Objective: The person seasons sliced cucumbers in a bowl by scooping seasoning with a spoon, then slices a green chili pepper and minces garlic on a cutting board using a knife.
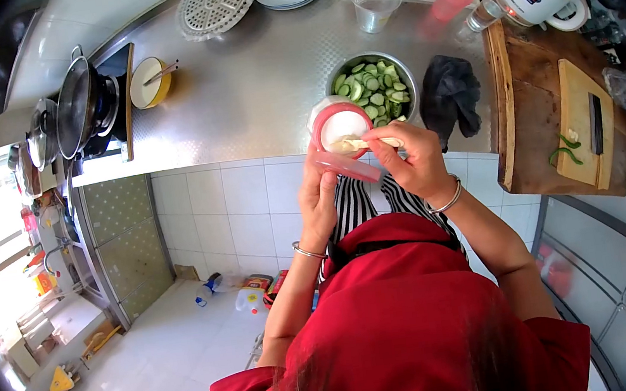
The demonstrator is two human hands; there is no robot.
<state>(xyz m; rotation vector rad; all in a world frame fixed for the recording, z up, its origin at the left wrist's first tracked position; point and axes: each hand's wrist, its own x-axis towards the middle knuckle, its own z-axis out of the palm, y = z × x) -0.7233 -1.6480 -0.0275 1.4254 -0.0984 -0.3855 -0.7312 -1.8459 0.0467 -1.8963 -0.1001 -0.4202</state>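
My left hand (317, 201) is closed around a red-rimmed jar (317, 119) of white powder or grains, its pinkish lid (349, 168) hanging open toward me. Between the fingers of my right hand (417, 163) is a small cream-coloured spoon (378, 142), with its tip in the mouth of the jar. Just behind the jar, a metal bowl (411, 82) of sliced cucumber (371, 79) stands on the steel counter (240, 111). The jar hides the bowl's near left edge. Whether the white stuff is salt or sugar I cannot tell.
A crumpled dark cloth or bag (451, 96) lies right of the bowl. Farther right are a cutting board (572, 113) with a knife (596, 125) and green peppers (565, 157). A yellow bowl (148, 94) and a wok (75, 107) on the stove are at left.
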